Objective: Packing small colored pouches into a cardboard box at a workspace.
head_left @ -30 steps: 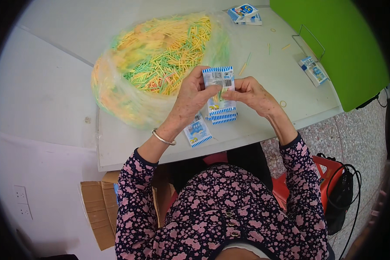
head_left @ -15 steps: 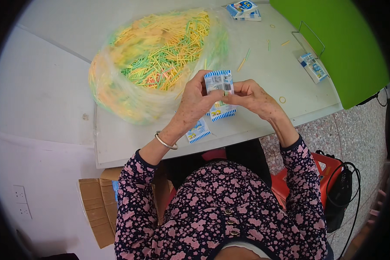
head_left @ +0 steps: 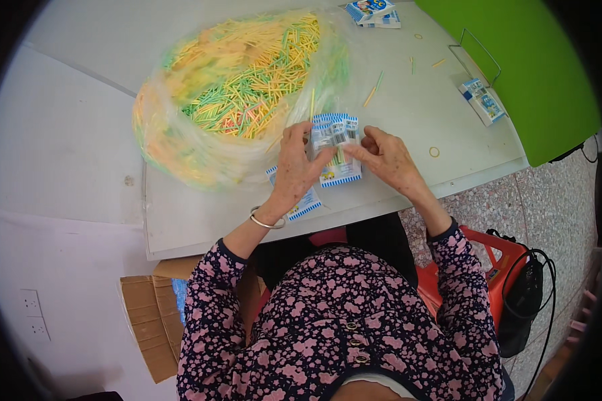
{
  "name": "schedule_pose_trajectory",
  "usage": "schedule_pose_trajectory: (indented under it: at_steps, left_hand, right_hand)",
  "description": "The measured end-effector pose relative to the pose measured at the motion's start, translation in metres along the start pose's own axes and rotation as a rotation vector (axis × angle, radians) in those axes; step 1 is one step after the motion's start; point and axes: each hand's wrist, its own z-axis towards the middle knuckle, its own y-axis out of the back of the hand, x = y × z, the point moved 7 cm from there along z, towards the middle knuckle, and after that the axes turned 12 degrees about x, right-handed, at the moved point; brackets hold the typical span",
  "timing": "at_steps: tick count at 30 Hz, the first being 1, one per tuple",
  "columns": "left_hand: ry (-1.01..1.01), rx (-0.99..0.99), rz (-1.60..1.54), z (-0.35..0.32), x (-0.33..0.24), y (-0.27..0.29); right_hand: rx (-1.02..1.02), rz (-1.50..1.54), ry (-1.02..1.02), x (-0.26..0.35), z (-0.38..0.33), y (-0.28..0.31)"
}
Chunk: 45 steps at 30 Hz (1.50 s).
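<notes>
Small blue-and-white packets [head_left: 338,170] with striped ends lie overlapping on the table in front of me, pale sticks showing through their clear parts. My left hand [head_left: 297,164] is at their left side, its thumb over the packets and its fingers apart from the thumb. On the other side, my right hand [head_left: 389,162] has thumb and fingers spread, with the thumb tip at the packets' edge. Neither hand grips them. Partly under my left wrist lies another packet [head_left: 306,205].
A large clear plastic bag [head_left: 180,144] full of yellow, green and pink sticks stands left. More packets [head_left: 371,12] lie at the back, others [head_left: 481,101] by a green panel [head_left: 515,60] with a wire stand. Rubber bands [head_left: 434,152] and loose sticks dot the table [head_left: 408,113].
The packets have gone from between my hands to the table and now spread into an overlapping group. Both hands have loosened, and the right has drawn slightly away.
</notes>
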Motion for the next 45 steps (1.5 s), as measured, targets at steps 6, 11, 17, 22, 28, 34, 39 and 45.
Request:
schedule_pose_trajectory:
  at_steps: [6, 11, 17, 22, 28, 34, 39, 45]
  left_hand:
    - [0.192, 0.093, -0.165, 0.001, 0.006, -0.010]
    - [0.378, 0.209, -0.398, 0.006, 0.006, -0.014]
    - [0.075, 0.161, -0.446, 0.001, -0.005, -0.027]
    - [-0.166, 0.045, -0.043, -0.022, -0.030, -0.019]
    - [-0.085, 0.017, -0.225, -0.023, -0.028, -0.005]
    - [-0.100, 0.252, -0.309, -0.014, -0.023, -0.029]
    - [-0.123, 0.226, -0.266, -0.012, -0.024, -0.039]
    - [-0.113, 0.117, -0.349, -0.017, -0.028, -0.030]
  right_hand:
    - [-0.060, 0.212, 0.025, -0.017, 0.009, -0.019]
    - [0.021, 0.687, 0.120, -0.015, 0.007, -0.021]
    - [-0.080, 1.026, 0.076, -0.030, 0.004, -0.018]
    - [0.152, 1.085, 0.134, -0.010, -0.001, -0.022]
    - [0.265, 0.898, 0.229, 0.002, -0.009, -0.023]
    - [0.193, 0.741, 0.345, 0.022, -0.016, -0.010]
    - [0.208, 0.659, 0.240, -0.006, -0.014, -0.022]
    - [0.133, 0.685, 0.253, -0.013, -0.012, -0.030]
